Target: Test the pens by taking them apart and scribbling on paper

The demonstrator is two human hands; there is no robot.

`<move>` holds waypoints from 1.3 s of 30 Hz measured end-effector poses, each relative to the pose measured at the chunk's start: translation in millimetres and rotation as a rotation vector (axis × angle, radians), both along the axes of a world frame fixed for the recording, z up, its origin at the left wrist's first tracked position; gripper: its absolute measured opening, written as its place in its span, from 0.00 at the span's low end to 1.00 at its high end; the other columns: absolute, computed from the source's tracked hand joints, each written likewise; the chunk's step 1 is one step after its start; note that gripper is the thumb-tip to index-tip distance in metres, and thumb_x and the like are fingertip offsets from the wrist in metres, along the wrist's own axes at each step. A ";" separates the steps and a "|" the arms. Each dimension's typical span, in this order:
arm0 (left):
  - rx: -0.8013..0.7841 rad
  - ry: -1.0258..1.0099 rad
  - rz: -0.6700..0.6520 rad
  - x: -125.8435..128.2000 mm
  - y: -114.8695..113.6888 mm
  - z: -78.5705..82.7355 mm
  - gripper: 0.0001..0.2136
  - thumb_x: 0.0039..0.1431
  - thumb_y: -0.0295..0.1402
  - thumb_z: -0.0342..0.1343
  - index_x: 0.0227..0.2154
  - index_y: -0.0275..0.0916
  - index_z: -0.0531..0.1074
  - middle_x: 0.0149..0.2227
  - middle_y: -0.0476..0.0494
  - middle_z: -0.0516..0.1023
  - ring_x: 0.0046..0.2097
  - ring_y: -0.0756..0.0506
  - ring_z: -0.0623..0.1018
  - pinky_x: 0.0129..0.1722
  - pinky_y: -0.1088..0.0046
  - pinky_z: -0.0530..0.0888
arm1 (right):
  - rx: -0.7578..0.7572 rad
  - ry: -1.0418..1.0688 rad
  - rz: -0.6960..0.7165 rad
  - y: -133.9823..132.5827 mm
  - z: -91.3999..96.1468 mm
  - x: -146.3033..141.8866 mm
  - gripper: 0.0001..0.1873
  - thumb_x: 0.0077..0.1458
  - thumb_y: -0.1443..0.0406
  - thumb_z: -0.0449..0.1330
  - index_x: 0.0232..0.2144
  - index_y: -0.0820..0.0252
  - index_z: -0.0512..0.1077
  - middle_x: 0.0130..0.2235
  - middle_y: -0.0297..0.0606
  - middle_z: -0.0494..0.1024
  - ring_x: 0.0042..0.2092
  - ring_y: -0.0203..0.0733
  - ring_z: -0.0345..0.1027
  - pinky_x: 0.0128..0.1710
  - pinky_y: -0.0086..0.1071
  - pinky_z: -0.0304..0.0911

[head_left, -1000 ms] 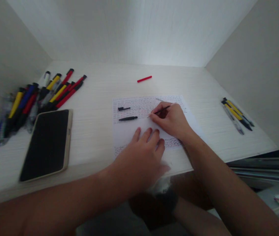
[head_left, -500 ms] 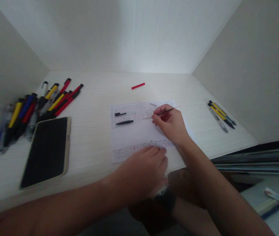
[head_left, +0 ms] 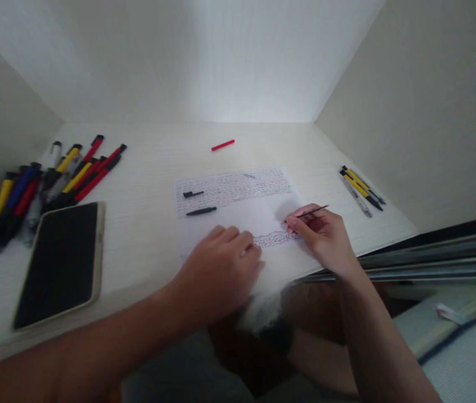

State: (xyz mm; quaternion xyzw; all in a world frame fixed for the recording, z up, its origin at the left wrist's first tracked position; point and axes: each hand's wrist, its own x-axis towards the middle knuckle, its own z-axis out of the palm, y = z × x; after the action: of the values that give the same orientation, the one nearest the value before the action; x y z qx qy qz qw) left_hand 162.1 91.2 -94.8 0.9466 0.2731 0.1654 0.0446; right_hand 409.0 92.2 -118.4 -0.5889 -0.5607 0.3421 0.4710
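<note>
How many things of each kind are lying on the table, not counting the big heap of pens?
White sheet of paper with rows of writing: 1
Black flat phone: 1
Small black pen parts on the paper: 2
Short red tube: 1
Yellow-and-black or grey pens at the right: 3
Thin black refill in the right hand: 1
Total: 9

Open lane: bare desk strip mid-frame, upper centre, broken only by red cap. Blocked left: pen pile and phone. Right edge: small pen cluster. Walls close three sides.
</note>
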 end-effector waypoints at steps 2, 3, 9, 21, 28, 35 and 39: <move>0.017 0.082 0.100 -3.2 8.5 -1.8 0.11 0.65 0.27 0.47 0.37 0.36 0.75 0.35 0.39 0.74 0.37 0.40 0.71 0.38 0.59 0.69 | 0.013 -0.022 0.019 -1.9 -1.7 -4.6 0.11 0.53 0.60 0.69 0.33 0.60 0.74 0.30 0.38 0.79 0.30 0.39 0.72 0.30 0.35 0.65; -0.006 0.122 0.129 -4.6 12.3 -2.6 0.12 0.65 0.27 0.47 0.41 0.36 0.76 0.36 0.39 0.74 0.37 0.40 0.72 0.38 0.60 0.69 | 0.020 -0.034 0.038 -3.6 -1.9 -8.5 0.10 0.54 0.60 0.68 0.33 0.60 0.74 0.30 0.38 0.79 0.30 0.39 0.71 0.30 0.34 0.65; -0.166 0.183 0.113 -12.5 29.2 -4.7 0.20 0.67 0.28 0.44 0.58 0.41 0.71 0.37 0.41 0.75 0.37 0.43 0.74 0.35 0.67 0.69 | -0.030 -0.062 0.238 -16.9 -0.3 -41.6 0.06 0.56 0.62 0.65 0.35 0.58 0.74 0.31 0.35 0.77 0.31 0.37 0.69 0.29 0.32 0.64; -0.229 0.150 0.027 -17.7 46.2 -3.8 0.17 0.72 0.38 0.44 0.47 0.42 0.78 0.31 0.45 0.76 0.31 0.47 0.72 0.31 0.70 0.62 | -0.004 -0.230 0.335 -19.2 3.3 -52.3 0.05 0.58 0.63 0.62 0.33 0.58 0.76 0.31 0.36 0.77 0.28 0.36 0.67 0.28 0.31 0.60; -0.197 0.140 0.027 -17.7 44.9 -5.5 0.18 0.72 0.39 0.43 0.47 0.42 0.78 0.30 0.45 0.76 0.31 0.47 0.72 0.31 0.70 0.60 | 0.008 -0.272 0.336 -17.7 4.5 -54.3 0.04 0.58 0.64 0.62 0.33 0.58 0.76 0.27 0.33 0.76 0.27 0.36 0.67 0.27 0.31 0.59; -0.216 0.144 0.030 -17.4 45.9 -5.8 0.18 0.72 0.39 0.43 0.45 0.42 0.79 0.28 0.46 0.77 0.30 0.47 0.73 0.31 0.70 0.61 | 0.009 -0.280 0.342 -17.3 4.8 -54.4 0.04 0.57 0.64 0.62 0.33 0.59 0.76 0.27 0.34 0.76 0.27 0.36 0.67 0.27 0.31 0.59; -0.244 0.136 0.025 -17.7 45.3 -3.9 0.18 0.72 0.39 0.43 0.45 0.43 0.79 0.30 0.46 0.79 0.32 0.47 0.75 0.32 0.70 0.63 | 0.011 -0.283 0.334 -17.6 3.9 -54.8 0.05 0.58 0.64 0.62 0.32 0.59 0.76 0.28 0.34 0.77 0.27 0.36 0.68 0.27 0.31 0.59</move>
State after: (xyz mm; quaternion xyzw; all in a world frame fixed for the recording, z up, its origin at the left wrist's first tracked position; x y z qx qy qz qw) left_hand 144.3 136.5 -98.7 0.9397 0.3054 0.0672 0.1385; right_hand 354.2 74.6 -114.5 -0.5275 -0.7127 0.3263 0.3276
